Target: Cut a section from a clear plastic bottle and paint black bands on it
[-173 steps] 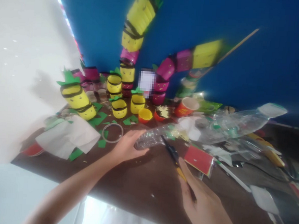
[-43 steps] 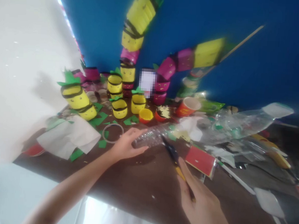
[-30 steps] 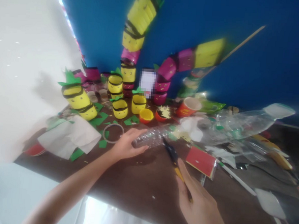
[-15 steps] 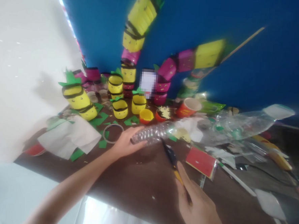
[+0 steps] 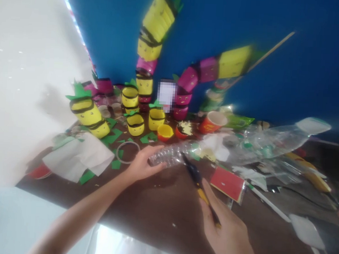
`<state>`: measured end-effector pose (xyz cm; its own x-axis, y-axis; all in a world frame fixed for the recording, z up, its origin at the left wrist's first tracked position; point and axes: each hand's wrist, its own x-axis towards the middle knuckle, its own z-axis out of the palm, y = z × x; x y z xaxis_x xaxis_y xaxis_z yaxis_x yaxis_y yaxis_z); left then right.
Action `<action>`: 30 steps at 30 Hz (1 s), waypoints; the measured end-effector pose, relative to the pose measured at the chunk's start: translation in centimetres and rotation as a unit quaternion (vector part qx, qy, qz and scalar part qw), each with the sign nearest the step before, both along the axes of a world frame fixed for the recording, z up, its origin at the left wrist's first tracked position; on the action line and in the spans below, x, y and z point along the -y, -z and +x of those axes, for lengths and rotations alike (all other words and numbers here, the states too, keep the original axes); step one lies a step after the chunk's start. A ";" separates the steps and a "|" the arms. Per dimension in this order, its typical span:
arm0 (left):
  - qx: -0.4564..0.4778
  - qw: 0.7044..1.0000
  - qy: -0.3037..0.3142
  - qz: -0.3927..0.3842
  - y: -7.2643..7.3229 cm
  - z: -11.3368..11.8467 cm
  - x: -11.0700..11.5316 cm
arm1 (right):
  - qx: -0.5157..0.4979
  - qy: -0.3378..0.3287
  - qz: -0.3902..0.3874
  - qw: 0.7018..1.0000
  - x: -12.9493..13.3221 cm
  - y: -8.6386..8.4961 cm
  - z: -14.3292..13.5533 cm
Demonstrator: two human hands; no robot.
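A clear ribbed plastic bottle lies on its side on the dark brown table. My left hand is wrapped round its left end, thumb on the near side. In my right hand is a black-and-yellow tool that looks like a utility knife, blurred, its dark tip pointing up and left. That tip meets the near side of the bottle; whether it has gone into the plastic I cannot tell. A grey tape ring lies just left of my left hand. A red square pad lies beyond my right hand.
Yellow pineapple-like cups and stacked purple ones stand along the blue wall. A red paper cup, a large clear bottle and plastic scraps crowd the right. White paper and green cuttings lie left.
The view has shifted slightly. The knife tip has moved a little up and left against the bottle. Both hands keep their hold.
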<state>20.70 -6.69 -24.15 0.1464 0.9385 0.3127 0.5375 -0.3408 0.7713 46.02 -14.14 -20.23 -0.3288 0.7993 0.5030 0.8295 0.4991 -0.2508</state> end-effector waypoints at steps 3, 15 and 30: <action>-0.002 1.000 0.008 0.004 -0.1 0.0 0.0 | -0.009 -0.003 0.011 1.000 -0.2 0.3 0.0; -0.001 1.000 0.011 0.009 -0.2 0.0 0.0 | 0.010 0.004 -0.006 1.000 -0.3 -0.3 -0.1; -0.014 1.000 -0.010 0.026 0.1 0.0 -0.2 | -0.008 0.020 -0.031 0.999 0.8 0.8 0.4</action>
<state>20.72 -6.49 -24.27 0.1368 0.9243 0.3564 0.5658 -0.3683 0.7378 46.45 -14.89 -21.01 -0.2877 0.8416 0.4570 0.8445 0.4480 -0.2934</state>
